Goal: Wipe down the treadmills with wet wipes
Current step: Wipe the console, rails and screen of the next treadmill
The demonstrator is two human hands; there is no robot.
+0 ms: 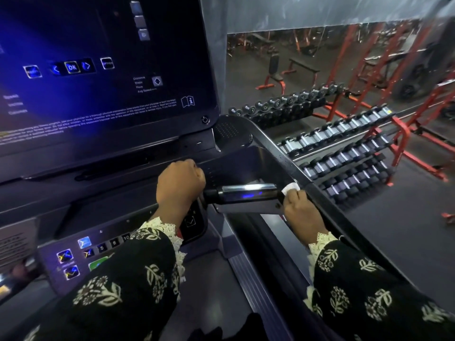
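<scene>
I'm pinching the white wet wipe [291,188] in my right hand [301,212] and pressing it against the right end of the treadmill's grip bar [248,193]. My left hand [181,185] is curling tight round its left end, wrist raised.

Wet wipe [291,188] mostly hidden in right hand [302,212], left hand [181,185] covering handlebar [248,191] end, screen [98,70] print blurred

A crumpled white wipe [291,188] sits, apparently pressed, against the shiny treadmill handlebar [248,191].
</scene>
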